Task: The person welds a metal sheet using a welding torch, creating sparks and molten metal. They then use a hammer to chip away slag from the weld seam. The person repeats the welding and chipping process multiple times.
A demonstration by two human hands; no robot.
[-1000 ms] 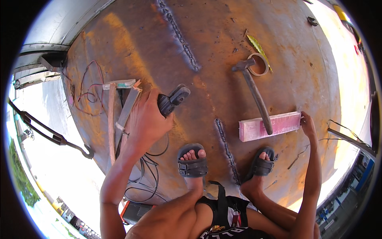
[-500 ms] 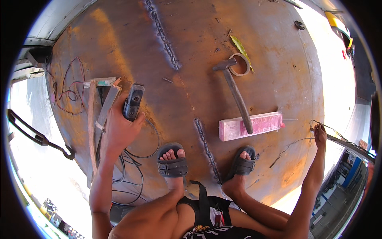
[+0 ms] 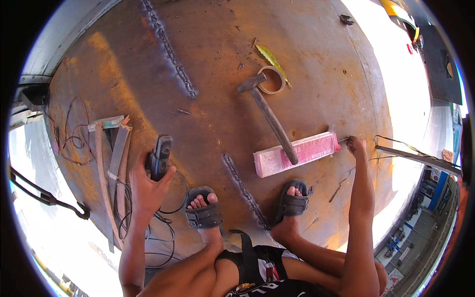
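My left hand (image 3: 147, 192) grips a black tool, apparently an electrode holder (image 3: 161, 156), left of my sandaled feet. My right hand (image 3: 357, 147) is closed on a thin rod (image 3: 345, 140) at the right end of a long pink-and-white box (image 3: 269, 164); how far the rod reaches inside is unclear. The hammer (image 3: 267, 114) lies with its handle across the box and its head beside a tape ring (image 3: 282, 81). A yellow-green leaf (image 3: 264, 52) lies by the ring.
I am on a rusty steel plate (image 3: 123, 64) with two weld seams (image 3: 168, 54). Wooden slats (image 3: 100, 168), thin wires (image 3: 74, 138) and black cables (image 3: 168, 227) lie at the left. A dark bar (image 3: 410, 157) juts from the right edge; a yellow object (image 3: 393, 10) sits beyond.
My right hand moved off the box's end to the right, then back closer to it, now with the rod. The holder in my left hand turned more upright. The whole view shifted left.
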